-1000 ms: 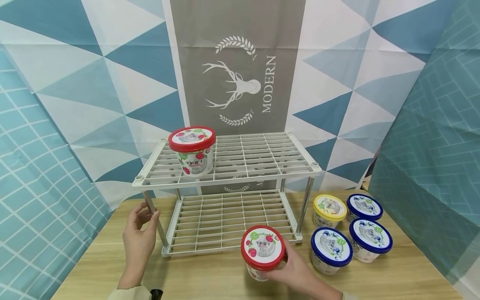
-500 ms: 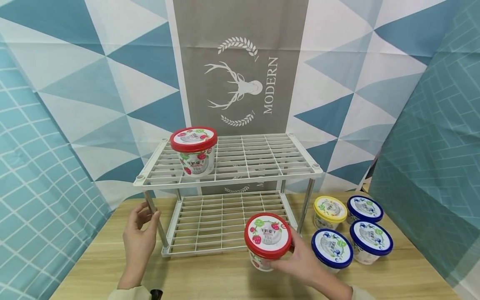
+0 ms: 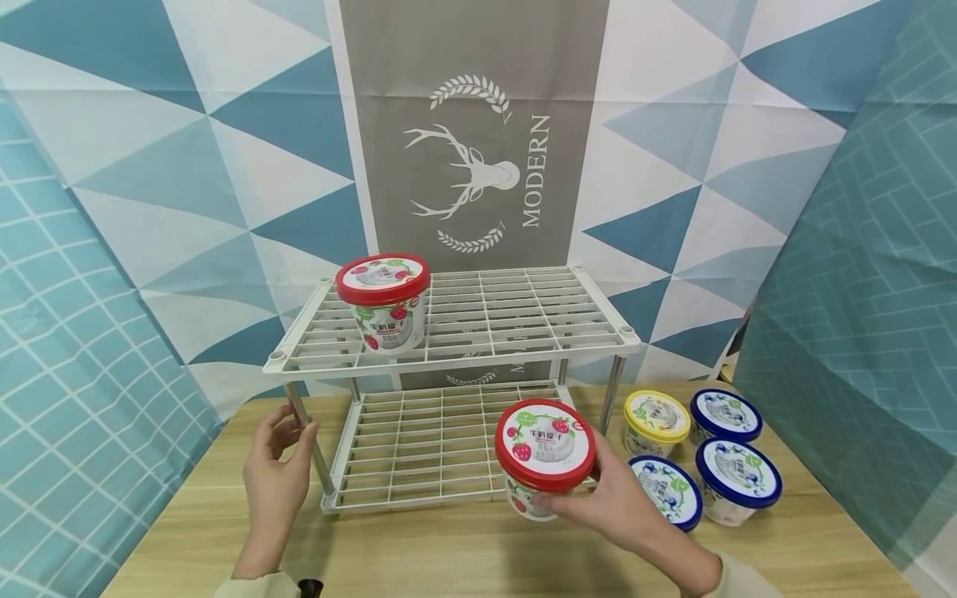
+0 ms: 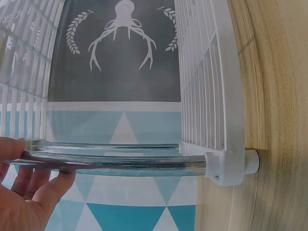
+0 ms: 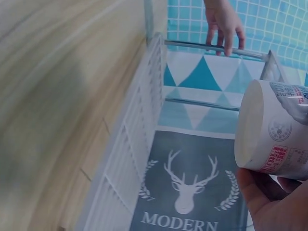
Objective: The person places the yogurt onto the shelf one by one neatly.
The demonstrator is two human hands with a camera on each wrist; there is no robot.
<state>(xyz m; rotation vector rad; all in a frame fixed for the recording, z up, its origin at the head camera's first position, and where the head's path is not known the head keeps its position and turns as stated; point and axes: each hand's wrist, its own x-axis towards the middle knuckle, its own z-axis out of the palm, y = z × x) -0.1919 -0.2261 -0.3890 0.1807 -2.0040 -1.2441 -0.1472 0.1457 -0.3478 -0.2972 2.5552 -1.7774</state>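
Note:
My right hand (image 3: 609,494) grips a white tub with a red strawberry-print lid (image 3: 546,444) in front of the shelf rack's right side, raised above the table. The right wrist view shows the tub's pale base (image 5: 250,127) with fingers around its side. With its thumb and fingers, my left hand (image 3: 278,473) holds the front left metal post (image 4: 130,163) of the two-tier white rack (image 3: 463,362). Another red-lidded tub (image 3: 387,303) stands upright on the upper tier at the left.
To the right of the rack, a yellow-lidded tub (image 3: 656,422) and three blue-lidded tubs, the nearest (image 3: 669,490) partly behind my right hand, stand on the wooden table (image 3: 419,556). Patterned cloth (image 3: 658,166) hangs behind. A small black object (image 3: 310,588) lies by the left sleeve.
My right hand has lifted the red-lidded tub higher and moved it slightly to the right and toward the rack. My left hand stays on the post.

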